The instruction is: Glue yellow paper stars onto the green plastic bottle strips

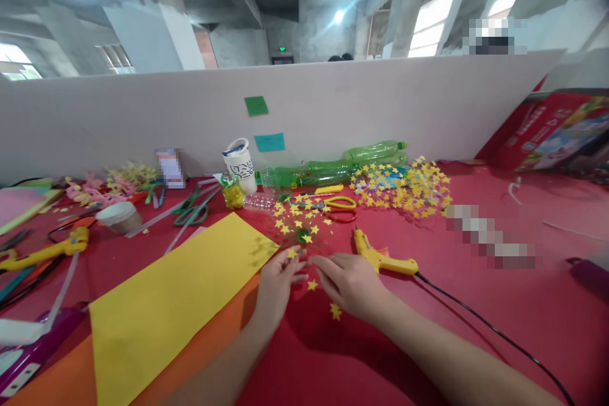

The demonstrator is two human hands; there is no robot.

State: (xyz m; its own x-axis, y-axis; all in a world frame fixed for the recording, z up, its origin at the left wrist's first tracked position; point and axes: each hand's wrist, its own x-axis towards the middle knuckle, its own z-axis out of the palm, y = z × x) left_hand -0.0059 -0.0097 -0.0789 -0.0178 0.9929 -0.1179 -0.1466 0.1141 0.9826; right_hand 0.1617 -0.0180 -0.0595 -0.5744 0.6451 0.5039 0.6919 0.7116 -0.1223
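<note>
A spray of small yellow stars on clear strips with a green centre stands just beyond my hands. My left hand has its fingers bent around a yellow star, near the lower edge of the spray. Close on its right, my right hand has its fingers bunched together, pointing left; whatever the fingertips hold is too small to make out. Between and below the hands lie a loose star and another star on the red table.
Yellow sheet over orange paper at left; yellow glue gun with black cord at right. Behind are scissors, green bottles, a white cup and a larger star cluster. Another glue gun lies far left.
</note>
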